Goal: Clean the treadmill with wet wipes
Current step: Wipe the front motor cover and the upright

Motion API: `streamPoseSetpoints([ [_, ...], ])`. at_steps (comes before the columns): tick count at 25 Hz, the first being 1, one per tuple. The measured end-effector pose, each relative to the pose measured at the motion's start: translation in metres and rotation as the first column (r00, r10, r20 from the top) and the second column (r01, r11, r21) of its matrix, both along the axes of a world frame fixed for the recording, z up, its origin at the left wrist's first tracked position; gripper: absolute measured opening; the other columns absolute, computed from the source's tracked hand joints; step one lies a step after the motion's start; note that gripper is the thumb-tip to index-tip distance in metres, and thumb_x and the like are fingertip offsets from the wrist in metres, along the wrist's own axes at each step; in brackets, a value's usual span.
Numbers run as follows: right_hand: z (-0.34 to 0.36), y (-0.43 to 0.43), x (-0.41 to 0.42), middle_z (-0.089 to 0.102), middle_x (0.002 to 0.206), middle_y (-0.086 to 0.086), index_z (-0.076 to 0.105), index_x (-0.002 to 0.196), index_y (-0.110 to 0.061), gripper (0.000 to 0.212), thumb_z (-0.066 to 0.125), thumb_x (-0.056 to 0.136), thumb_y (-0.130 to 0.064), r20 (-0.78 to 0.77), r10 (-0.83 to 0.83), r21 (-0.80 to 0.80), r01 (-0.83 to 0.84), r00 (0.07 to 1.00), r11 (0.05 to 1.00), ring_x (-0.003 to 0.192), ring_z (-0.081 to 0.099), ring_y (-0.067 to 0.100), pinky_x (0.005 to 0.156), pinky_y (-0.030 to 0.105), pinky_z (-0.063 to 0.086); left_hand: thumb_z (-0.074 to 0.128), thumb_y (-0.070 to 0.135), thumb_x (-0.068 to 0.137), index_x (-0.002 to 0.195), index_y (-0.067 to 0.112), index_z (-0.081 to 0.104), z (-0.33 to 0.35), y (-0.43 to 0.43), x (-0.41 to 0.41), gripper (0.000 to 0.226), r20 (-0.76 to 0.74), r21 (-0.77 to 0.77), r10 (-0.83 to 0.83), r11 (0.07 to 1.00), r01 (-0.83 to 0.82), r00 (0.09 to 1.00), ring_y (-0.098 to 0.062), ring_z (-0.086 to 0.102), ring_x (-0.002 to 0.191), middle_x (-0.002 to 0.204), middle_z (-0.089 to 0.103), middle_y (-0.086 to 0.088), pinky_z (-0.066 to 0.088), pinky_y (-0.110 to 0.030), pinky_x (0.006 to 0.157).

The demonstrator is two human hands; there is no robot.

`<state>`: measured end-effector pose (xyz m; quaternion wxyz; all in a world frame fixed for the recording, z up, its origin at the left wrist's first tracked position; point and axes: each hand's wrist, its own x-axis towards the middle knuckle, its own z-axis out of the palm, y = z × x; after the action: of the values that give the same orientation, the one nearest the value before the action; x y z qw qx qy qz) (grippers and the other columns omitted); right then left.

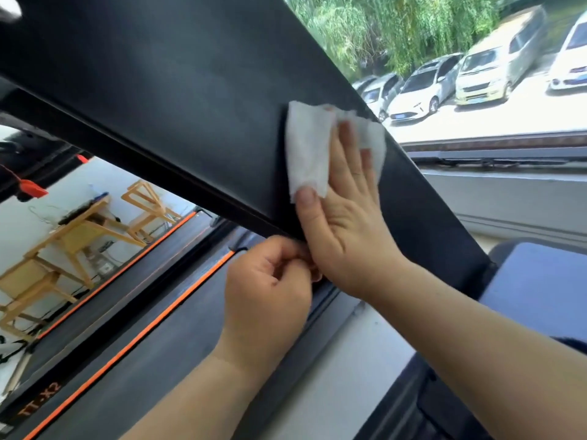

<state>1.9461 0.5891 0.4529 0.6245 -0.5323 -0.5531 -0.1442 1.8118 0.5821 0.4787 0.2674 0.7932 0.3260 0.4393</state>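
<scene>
1. Task item: the white creased wet wipe [306, 154] lies on the wide matt black treadmill panel [190, 106], close to the panel's right-hand edge on the window side
2. Right hand [343, 217]: palm down, fingers straight and slightly spread. It presses the wipe flat against the panel, with the thumb tip at the wipe's lower corner. Nothing is gripped; pressure alone keeps the wipe in place
3. Left hand [270, 281]: fingers curled inward at the panel's lower edge, touching the heel of my right hand. The fingertips are hidden, so I cannot tell whether they pinch the edge, something else, or nothing
4. Stage, as judged: wiping of the panel is in hand. The broad dark area to the left looks not yet covered, and the same goes for the dark running deck with orange side stripes [127, 344] below
5. Risk one: the wipe is bunched, part showing left of my fingers and part beyond them. A firm stroke could roll it up, so that bare skin drags on the panel and leaves smears
6. Risk two: the wipe sits near the panel's edge. An outward stroke could carry it over and drop it
7. Risk three: the panel stands tilted. If my left hand is not truly steadying it, heavy pressure might shift it
8. Risk four: an orange clip on a thin cord [31, 187] hangs well apart at the far left. A long sweep that way could snag it
</scene>
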Motion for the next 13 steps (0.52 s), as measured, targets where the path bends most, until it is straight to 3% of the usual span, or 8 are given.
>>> streamPoseSetpoints([
  [2,-0.025,-0.002,0.015,0.005,0.169,-0.002,-0.001,0.161,-0.019,0.065,0.028,0.107,-0.039,-0.018,-0.026,-0.013,0.026,0.999,1.0,0.158,-0.003,0.022,0.127,0.05,0.002,0.052,-0.014,0.081,0.066,0.014,0.071,-0.014,0.006,0.006,0.037,-0.026,-0.114,0.057,0.992,-0.06,0.998,-0.018,0.07,0.066,0.067,0.072,-0.004,0.055,-0.028,0.064],
  [4,-0.063,-0.002,0.037,0.0,0.164,-0.014,-0.001,0.161,-0.022,0.068,0.026,0.105,-0.048,-0.363,-0.063,-0.156,0.006,0.93,0.988,0.156,-0.007,0.012,0.128,0.044,0.0,0.05,-0.013,0.08,0.069,0.016,0.074,-0.025,0.005,0.013,0.04,-0.101,-0.16,0.075,0.983,-0.09,0.992,-0.021,0.072,0.071,0.072,0.074,-0.001,0.061,-0.039,0.069],
  [6,-0.094,-0.003,0.054,-0.005,0.168,-0.013,-0.003,0.163,-0.024,0.07,0.023,0.106,-0.055,-0.74,-0.113,-0.289,-0.163,0.663,0.943,0.157,-0.008,0.011,0.128,0.042,0.0,0.049,-0.01,0.081,0.072,0.019,0.075,-0.033,0.001,0.02,0.04,-0.185,-0.189,0.044,0.979,-0.079,0.982,-0.023,0.072,0.073,0.076,0.075,0.002,0.061,-0.045,0.074],
  [7,-0.103,-0.003,0.057,-0.006,0.17,-0.01,-0.004,0.163,-0.026,0.071,0.022,0.105,-0.057,-0.837,-0.146,-0.299,-0.217,0.527,0.929,0.157,-0.005,0.013,0.128,0.044,0.001,0.049,-0.009,0.081,0.074,0.02,0.076,-0.038,0.0,0.022,0.04,-0.213,-0.201,0.029,0.977,-0.073,0.977,-0.025,0.072,0.074,0.077,0.076,0.003,0.06,-0.047,0.075],
  [11,-0.134,0.006,0.063,0.008,0.171,-0.006,0.002,0.163,-0.035,0.069,0.021,0.103,-0.061,-0.96,-0.257,-0.277,-0.258,0.109,0.925,0.157,0.012,0.021,0.126,0.048,0.011,0.051,-0.004,0.083,0.076,0.023,0.079,-0.051,0.003,0.031,0.039,-0.29,-0.243,0.033,0.964,-0.107,0.956,-0.027,0.072,0.076,0.077,0.076,0.007,0.06,-0.048,0.075],
  [13,-0.163,-0.001,0.067,0.022,0.169,0.0,0.015,0.163,-0.029,0.071,0.023,0.102,-0.064,-0.948,-0.311,-0.313,-0.346,0.062,0.884,0.153,0.025,0.024,0.122,0.047,0.021,0.051,-0.003,0.083,0.076,0.023,0.079,-0.058,0.002,0.036,0.039,-0.315,-0.279,0.031,0.952,-0.124,0.948,-0.023,0.072,0.077,0.077,0.076,0.008,0.061,-0.046,0.078],
])
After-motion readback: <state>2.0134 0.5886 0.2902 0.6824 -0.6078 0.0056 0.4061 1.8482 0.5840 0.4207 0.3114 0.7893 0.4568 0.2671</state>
